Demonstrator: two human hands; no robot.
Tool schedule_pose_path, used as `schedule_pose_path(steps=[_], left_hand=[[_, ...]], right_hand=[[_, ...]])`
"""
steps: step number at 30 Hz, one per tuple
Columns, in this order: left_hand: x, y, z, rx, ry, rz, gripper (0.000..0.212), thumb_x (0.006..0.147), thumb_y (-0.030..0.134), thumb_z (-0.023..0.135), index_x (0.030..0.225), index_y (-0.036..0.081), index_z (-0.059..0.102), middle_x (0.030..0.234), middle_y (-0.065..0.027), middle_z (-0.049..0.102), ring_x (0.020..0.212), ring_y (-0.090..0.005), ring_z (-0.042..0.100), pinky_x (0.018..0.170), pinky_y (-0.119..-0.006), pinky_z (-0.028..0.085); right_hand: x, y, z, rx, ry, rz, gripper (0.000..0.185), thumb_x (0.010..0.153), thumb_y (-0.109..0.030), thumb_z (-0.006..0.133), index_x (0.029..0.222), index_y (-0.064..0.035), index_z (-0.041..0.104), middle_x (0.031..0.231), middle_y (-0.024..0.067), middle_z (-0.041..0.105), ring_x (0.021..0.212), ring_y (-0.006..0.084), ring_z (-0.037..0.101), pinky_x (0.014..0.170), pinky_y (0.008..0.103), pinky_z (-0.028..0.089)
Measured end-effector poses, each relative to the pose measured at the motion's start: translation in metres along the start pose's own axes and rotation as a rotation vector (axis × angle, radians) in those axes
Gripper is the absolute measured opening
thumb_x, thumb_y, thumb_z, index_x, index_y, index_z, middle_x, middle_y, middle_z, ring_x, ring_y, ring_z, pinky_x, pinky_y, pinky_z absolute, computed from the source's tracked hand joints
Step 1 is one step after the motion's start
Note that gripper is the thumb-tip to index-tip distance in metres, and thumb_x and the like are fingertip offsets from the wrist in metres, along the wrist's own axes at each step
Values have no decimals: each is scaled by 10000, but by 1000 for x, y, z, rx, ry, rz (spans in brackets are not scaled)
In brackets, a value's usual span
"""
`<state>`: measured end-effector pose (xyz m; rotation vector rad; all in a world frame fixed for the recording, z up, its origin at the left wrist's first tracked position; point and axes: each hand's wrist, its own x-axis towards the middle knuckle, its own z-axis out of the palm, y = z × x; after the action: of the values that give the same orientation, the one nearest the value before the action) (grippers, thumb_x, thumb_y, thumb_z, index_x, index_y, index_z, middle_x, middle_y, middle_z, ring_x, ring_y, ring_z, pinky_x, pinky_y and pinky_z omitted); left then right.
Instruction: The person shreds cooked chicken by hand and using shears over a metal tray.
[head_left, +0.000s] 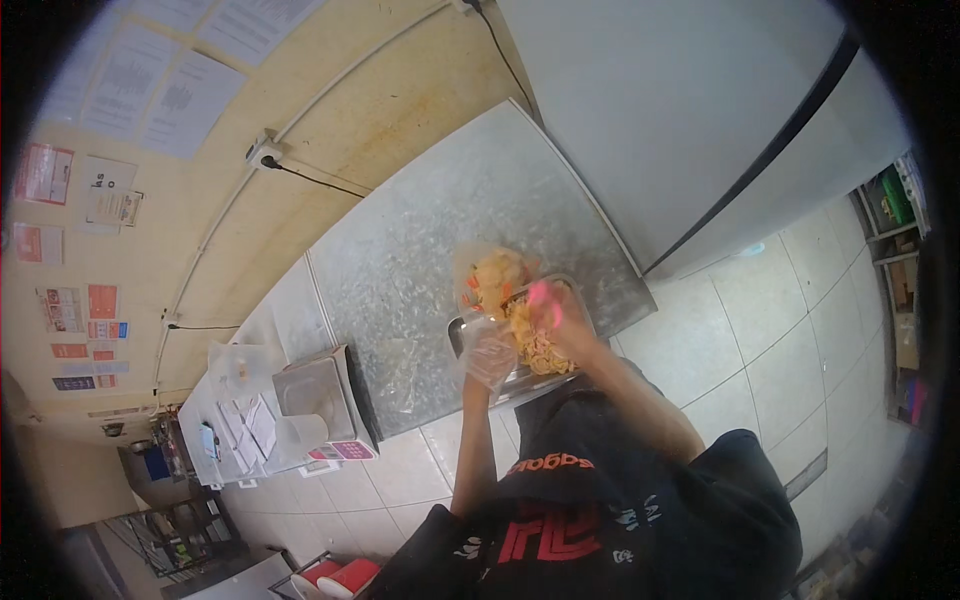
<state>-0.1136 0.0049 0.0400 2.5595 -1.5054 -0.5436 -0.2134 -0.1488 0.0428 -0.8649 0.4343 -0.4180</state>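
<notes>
A metal tray (459, 330) at the counter's front edge holds yellowish, strip-like chopped food (546, 358). My left hand (491, 354), in a clear plastic glove, is over the tray's left part, fingers toward the food; whether it grips anything is hidden. Over the tray's right side my right hand (568, 324) is closed around a bright pink object (541, 294), too blurred to name exactly. Just beyond the tray sits a mound of pale food with orange pieces (498, 271), apparently in a clear plastic bag.
The metal-topped counter (420, 225) runs along a wall with cables and sockets. At left stand a weighing scale (319, 390), a clear plastic jug (301, 436), a translucent container (240, 367) and papers (251, 431). A large grey refrigerator (675, 112) borders the counter's right end.
</notes>
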Motion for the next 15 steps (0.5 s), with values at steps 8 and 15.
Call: schedule_pose_path(steps=[8,15], left_hand=[[-17,-69,101,-488,45,148,448,819,61,593,1246,9,468,804,-76,624,740,-160,624,672,-286,508],[-26,3,-28,-1255,12,-118,617,900,112,552,1438,156,254,906,-16,587,724,-88,530,590,-221,465]], right_hand=[[5,-72,-20,-325,-122,50,217,821,-201,713,922,-86,558,796,-31,562,713,53,520,620,207,422],[-47,23,-72,-598,-507,401,337,875,-395,621,848,-63,570,755,12,572,710,105,532,637,267,435]])
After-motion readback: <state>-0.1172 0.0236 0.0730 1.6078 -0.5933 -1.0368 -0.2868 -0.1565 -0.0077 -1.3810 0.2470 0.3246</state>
